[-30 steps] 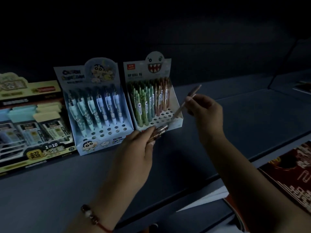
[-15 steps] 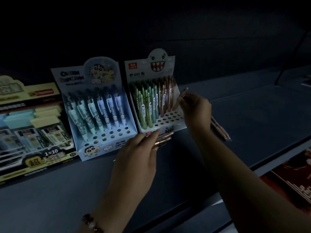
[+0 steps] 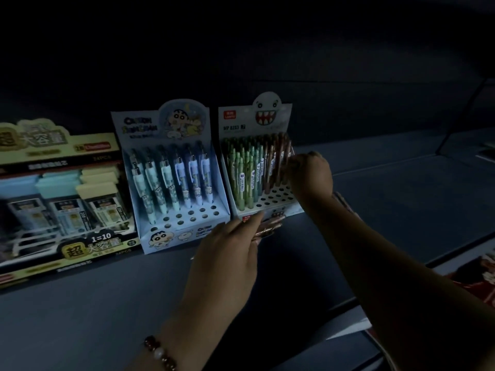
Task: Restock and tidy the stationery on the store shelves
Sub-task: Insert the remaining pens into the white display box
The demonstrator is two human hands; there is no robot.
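Observation:
On a dark shelf stands a white pen display box with a toothy ghost face, holding green and brown pens in a perforated rack. My right hand is curled over the rack's right side, pinching a brown pen that stands among the brown ones. My left hand hovers in front of the box and grips a small bunch of brown pens, whose tips poke out by my fingertips. More brown pens lie on the shelf behind my right forearm.
A blue cartoon pen display box stands just left of the ghost box. A large yellow box of lead refills fills the far left. Red printed items lie on the lower shelf at right.
My right hand has carried its brown pen from mid-air down into the rack's right side. The left hand has stayed in front of the box with its bunch.

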